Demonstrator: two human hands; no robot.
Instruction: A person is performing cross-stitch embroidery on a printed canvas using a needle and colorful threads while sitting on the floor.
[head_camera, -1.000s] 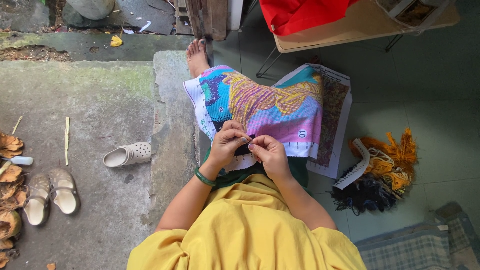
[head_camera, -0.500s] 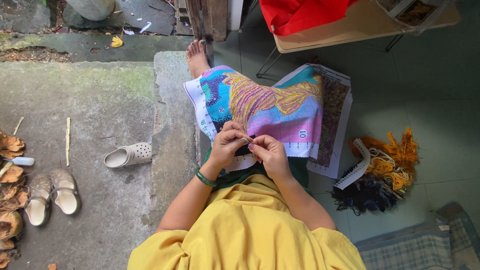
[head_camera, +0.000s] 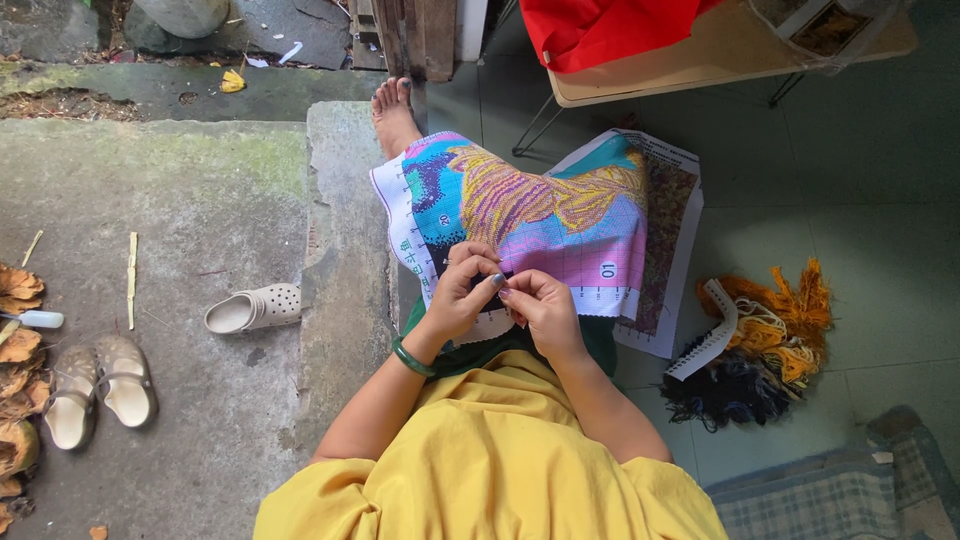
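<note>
A colourful cross-stitch canvas (head_camera: 540, 215) in pink, yellow, purple and turquoise lies over my lap. My left hand (head_camera: 462, 292) pinches its near edge, a green bangle on that wrist. My right hand (head_camera: 540, 305) meets it there, fingertips pressed together over a dark patch of the cloth; any needle or thread between them is too small to tell. A printed pattern sheet (head_camera: 668, 225) lies under the canvas on the right. My bare foot (head_camera: 392, 115) rests on the stone step.
A bundle of orange, yellow and dark threads (head_camera: 765, 345) lies on the green floor at right. A low table (head_camera: 640, 85) carries red cloth (head_camera: 600, 28). A white clog (head_camera: 252, 308) and a pair of sandals (head_camera: 95, 390) sit on the concrete at left, beside dry leaves.
</note>
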